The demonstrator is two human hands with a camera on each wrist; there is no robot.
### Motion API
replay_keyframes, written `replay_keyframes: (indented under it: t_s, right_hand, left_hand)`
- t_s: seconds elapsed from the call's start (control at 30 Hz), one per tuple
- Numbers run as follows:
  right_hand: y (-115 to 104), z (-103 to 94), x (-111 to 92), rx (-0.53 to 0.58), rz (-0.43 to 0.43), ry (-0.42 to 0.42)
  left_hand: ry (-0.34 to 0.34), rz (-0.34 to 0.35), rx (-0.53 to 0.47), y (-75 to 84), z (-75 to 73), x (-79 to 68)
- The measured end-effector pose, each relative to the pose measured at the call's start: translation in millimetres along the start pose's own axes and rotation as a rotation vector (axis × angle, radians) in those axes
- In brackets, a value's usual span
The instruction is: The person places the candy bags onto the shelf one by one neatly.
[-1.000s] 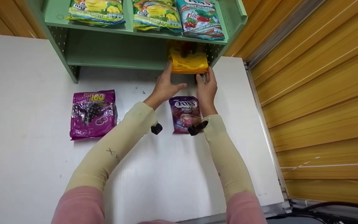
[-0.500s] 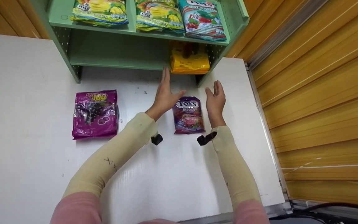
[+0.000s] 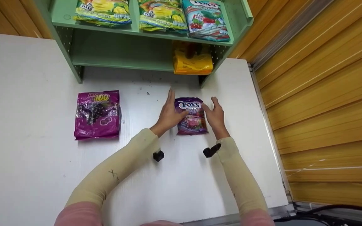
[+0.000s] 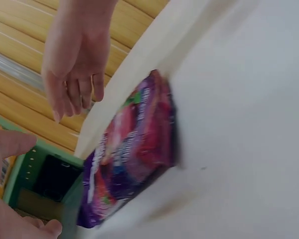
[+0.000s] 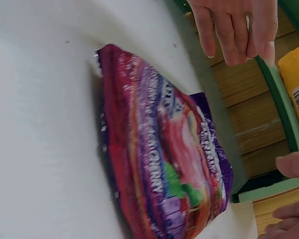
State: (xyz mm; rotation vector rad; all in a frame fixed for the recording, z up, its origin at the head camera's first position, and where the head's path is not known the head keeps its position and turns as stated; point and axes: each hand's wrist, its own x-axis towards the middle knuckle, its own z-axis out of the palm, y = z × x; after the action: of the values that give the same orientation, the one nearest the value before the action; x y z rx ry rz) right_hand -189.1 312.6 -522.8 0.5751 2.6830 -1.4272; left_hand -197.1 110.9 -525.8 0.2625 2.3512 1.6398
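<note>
A purple Fox's Berries candy bag (image 3: 192,122) lies flat on the white table, its label facing up. My left hand (image 3: 169,114) is at its left side, fingers straight, with the thumb reaching over the bag in the head view. On the other side my right hand (image 3: 216,117) has its fingers extended and thumb toward the bag's upper right corner. Both wrist views show the candy bag (image 4: 132,149) resting on the table between the hands, with a gap around it. Neither hand holds anything.
A larger magenta Lot 100 candy bag (image 3: 97,114) lies to the left. Behind stands a green shelf (image 3: 121,59), with a yellow bag (image 3: 193,64) at the right of its lower level. Yellow and teal Fox's bags (image 3: 206,20) fill the upper level. A wood-panelled wall (image 3: 319,119) borders the right.
Both hands have let go of the yellow bag on the lower shelf. They have drawn back toward the body and come down on either side of the purple candy bag.
</note>
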Motion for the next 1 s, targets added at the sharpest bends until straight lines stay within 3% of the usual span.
replay_keyframes:
  t_s: [0.17,0.37,0.6,0.8,1.0]
  right_hand:
    - [10.8,0.4,-4.7,-0.06,0.067,-0.122]
    - [19.7,0.4,-8.7,-0.107,0.088,-0.195]
    - [29.2,2.3,-17.0,-0.137,0.083,-0.227]
    - [33.8,4.1,-20.2,-0.204,0.049,-0.25]
    - [36.0,7.4,-22.9,-0.299,-0.015,-0.253]
  left_hand:
    - [-0.024,-0.021,0.025,-15.8,13.5,-11.2]
    - [-0.054,-0.034,0.031,-29.5,22.0,-19.9]
    - [-0.088,-0.011,0.101,-37.3,25.6,-27.1]
    - [-0.079,0.042,0.262,-41.2,27.3,-29.1]
    - [-0.073,0.037,0.353,-44.2,28.8,-28.9]
